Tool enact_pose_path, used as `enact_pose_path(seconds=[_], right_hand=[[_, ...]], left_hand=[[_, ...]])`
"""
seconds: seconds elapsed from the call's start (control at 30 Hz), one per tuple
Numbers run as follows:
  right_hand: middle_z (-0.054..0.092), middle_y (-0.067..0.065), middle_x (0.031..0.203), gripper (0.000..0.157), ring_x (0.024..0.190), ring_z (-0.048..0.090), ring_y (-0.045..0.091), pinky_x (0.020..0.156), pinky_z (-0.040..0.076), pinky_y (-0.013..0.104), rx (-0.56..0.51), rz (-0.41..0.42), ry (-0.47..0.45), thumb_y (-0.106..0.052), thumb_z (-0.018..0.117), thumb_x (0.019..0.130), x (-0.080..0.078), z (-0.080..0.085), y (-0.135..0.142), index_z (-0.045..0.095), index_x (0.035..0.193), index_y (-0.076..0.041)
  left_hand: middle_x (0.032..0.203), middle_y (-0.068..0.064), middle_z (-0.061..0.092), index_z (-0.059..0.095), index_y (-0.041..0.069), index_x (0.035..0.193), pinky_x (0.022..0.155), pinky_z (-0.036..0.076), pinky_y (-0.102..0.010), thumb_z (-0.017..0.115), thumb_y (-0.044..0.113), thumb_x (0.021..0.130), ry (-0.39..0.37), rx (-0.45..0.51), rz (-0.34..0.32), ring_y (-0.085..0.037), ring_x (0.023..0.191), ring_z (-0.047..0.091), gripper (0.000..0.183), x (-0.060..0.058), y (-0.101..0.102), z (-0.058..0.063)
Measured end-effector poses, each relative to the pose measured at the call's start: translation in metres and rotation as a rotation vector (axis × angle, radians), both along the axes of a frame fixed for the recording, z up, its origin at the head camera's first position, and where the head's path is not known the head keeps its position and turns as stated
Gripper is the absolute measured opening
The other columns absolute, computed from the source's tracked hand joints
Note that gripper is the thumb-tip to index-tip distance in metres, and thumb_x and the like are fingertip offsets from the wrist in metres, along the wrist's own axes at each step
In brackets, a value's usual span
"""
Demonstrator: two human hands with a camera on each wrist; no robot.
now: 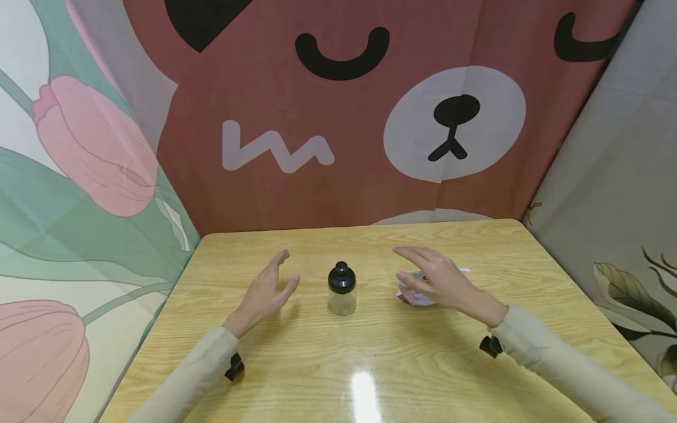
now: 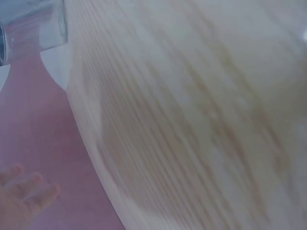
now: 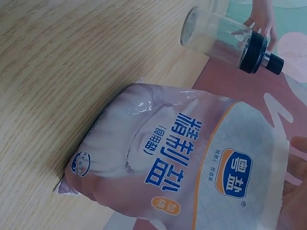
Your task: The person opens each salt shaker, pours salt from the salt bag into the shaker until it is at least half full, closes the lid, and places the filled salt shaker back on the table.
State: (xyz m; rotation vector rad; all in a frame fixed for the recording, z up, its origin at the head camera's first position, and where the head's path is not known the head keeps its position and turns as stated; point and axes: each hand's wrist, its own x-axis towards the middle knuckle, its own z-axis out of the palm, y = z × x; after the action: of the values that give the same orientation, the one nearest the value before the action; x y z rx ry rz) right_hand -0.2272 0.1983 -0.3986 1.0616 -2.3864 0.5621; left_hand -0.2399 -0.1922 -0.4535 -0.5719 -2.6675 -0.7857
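Observation:
A clear glass bottle with a black knobbed lid (image 1: 342, 281) stands upright on the table between the two hands. To its left, my left hand (image 1: 264, 295) is held over the table, thumb and fingers spread apart, with nothing in it. My right hand (image 1: 443, 281) hovers at a bag of salt (image 1: 415, 298), fingers extended and partly covering it in the head view. In the right wrist view the pink and white salt bag (image 3: 163, 158) shows its printed front, with the right fingers (image 3: 295, 191) beside its top edge.
The wood-grain table (image 1: 296, 370) reaches back to a hanging cloth (image 1: 275, 200) with a brown cartoon bear. A flower-patterned cloth (image 1: 95, 247) hangs on the left and a pale leaf-print cloth (image 1: 624, 194) on the right.

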Motion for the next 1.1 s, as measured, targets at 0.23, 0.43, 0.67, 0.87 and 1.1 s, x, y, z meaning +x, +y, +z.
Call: enact_pose_path(seconds=[0.23, 0.43, 0.67, 0.87, 1.1], right_hand=[[0.047, -0.003, 0.126, 0.051, 0.110, 0.048, 0.016, 0.084, 0.044, 0.040, -0.004, 0.008, 0.013, -0.034, 0.056, 0.086, 0.000, 0.000, -0.002, 0.040, 0.133, -0.023], [0.047, -0.003, 0.127, 0.051, 0.111, 0.047, 0.016, 0.083, 0.045, 0.040, -0.018, 0.008, 0.026, -0.034, 0.056, 0.085, 0.000, 0.000, -0.004, 0.040, 0.133, -0.023], [0.047, -0.005, 0.126, 0.051, 0.110, 0.048, 0.015, 0.083, 0.045, 0.039, -0.018, 0.019, 0.035, -0.034, 0.056, 0.085, -0.002, 0.001, -0.007, 0.041, 0.132, -0.023], [0.049, -0.003, 0.125, 0.049, 0.109, 0.049, 0.016, 0.081, 0.046, 0.039, -0.006, 0.022, 0.031, -0.035, 0.055, 0.086, -0.001, 0.002, -0.010, 0.042, 0.131, -0.021], [0.049, -0.003, 0.124, 0.049, 0.109, 0.049, 0.015, 0.083, 0.045, 0.039, 0.005, 0.034, 0.038, -0.035, 0.055, 0.086, -0.002, 0.004, -0.018, 0.042, 0.131, -0.021]], left_hand=[[0.139, 0.003, 0.031, 0.014, 0.023, 0.141, 0.087, 0.040, -0.045, 0.039, 0.052, 0.088, 0.006, 0.005, -0.003, -0.020, 0.120, 0.038, 0.066, 0.002, 0.003, 0.000], [0.139, 0.005, 0.030, 0.009, 0.028, 0.141, 0.086, 0.041, -0.045, 0.039, 0.053, 0.088, -0.016, 0.006, -0.001, -0.020, 0.120, 0.038, 0.066, 0.003, 0.005, -0.003], [0.139, 0.003, 0.030, 0.006, 0.028, 0.141, 0.085, 0.042, -0.044, 0.039, 0.052, 0.088, 0.008, -0.008, -0.025, -0.020, 0.120, 0.038, 0.066, -0.001, 0.007, -0.003], [0.139, 0.005, 0.029, 0.006, 0.030, 0.140, 0.083, 0.043, -0.044, 0.038, 0.052, 0.088, -0.017, -0.014, -0.034, -0.018, 0.120, 0.038, 0.065, -0.002, 0.010, -0.004], [0.138, 0.004, 0.032, 0.008, 0.031, 0.140, 0.078, 0.045, -0.043, 0.037, 0.054, 0.088, -0.020, -0.027, -0.027, -0.020, 0.116, 0.042, 0.064, 0.000, 0.015, -0.002]])
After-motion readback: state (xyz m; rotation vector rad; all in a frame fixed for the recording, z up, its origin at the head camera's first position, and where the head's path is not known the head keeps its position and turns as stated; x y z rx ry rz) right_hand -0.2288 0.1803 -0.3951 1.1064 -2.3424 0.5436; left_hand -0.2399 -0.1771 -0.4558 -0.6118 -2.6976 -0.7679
